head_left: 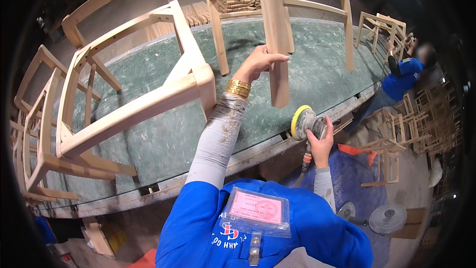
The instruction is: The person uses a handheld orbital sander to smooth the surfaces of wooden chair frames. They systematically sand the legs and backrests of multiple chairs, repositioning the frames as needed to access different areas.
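Observation:
My left hand (260, 63), a gold bracelet at its wrist, is closed around the near leg of a bare wooden chair frame (271, 15) that stands on the green-topped table (248, 129). The leg's end points toward me, a little below my fingers. To the right, near the table's front edge, my right hand (322, 141) grips a round orbital sander (308, 123). The sander is tilted, its yellow-edged pad facing left and apart from the wood. A hose with an orange fitting (307, 159) hangs from it.
Another wooden chair frame (134, 111) lies on the table at left, with more frames (42, 134) beyond it. Wooden pieces (196, 14) are stacked behind the table. At right, a person in blue (404, 77) works at a chair. A grey fan (387, 219) stands on the floor.

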The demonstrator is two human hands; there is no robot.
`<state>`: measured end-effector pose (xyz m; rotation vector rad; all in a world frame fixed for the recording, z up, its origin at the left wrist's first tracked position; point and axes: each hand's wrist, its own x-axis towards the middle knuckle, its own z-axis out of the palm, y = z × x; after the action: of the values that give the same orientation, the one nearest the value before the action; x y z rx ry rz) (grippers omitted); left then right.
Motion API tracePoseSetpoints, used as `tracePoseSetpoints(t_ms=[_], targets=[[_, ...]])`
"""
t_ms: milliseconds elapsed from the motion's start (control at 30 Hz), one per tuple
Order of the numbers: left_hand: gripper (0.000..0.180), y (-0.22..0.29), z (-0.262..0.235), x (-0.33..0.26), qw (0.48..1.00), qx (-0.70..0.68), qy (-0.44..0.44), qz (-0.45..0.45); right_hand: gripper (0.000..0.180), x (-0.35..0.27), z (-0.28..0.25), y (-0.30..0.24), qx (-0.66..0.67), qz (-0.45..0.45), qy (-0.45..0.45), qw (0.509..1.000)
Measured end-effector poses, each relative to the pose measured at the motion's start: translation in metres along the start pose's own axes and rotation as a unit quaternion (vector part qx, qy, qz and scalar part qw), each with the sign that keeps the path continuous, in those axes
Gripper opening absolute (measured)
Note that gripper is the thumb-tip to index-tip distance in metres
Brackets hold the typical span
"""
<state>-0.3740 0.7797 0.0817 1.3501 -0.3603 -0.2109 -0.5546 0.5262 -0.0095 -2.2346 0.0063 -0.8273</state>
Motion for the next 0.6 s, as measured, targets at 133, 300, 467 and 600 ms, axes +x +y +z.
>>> tracePoseSetpoints(t_ms=[133,300,467,600], targets=[[0.039,0.004,-0.006,0.001,1.0,0.006,-0.001,-0.02,0.067,0.005,0.005,-0.057,0.06,-0.088,-0.021,0.994],[0.036,0.007,-0.004,0.004,0.999,0.012,-0.011,-0.033,0.065,0.009,0.029,-0.068,-0.003,-0.146,-0.033,0.989],[0.038,0.01,-0.006,0.006,0.999,0.014,-0.008,-0.03,0.065,-0.02,0.017,-0.032,0.01,-0.069,-0.073,0.995],[0.038,0.008,-0.008,0.011,0.999,0.002,-0.009,-0.031,0.073,-0.033,0.049,0.015,-0.01,0.044,-0.168,0.985]])
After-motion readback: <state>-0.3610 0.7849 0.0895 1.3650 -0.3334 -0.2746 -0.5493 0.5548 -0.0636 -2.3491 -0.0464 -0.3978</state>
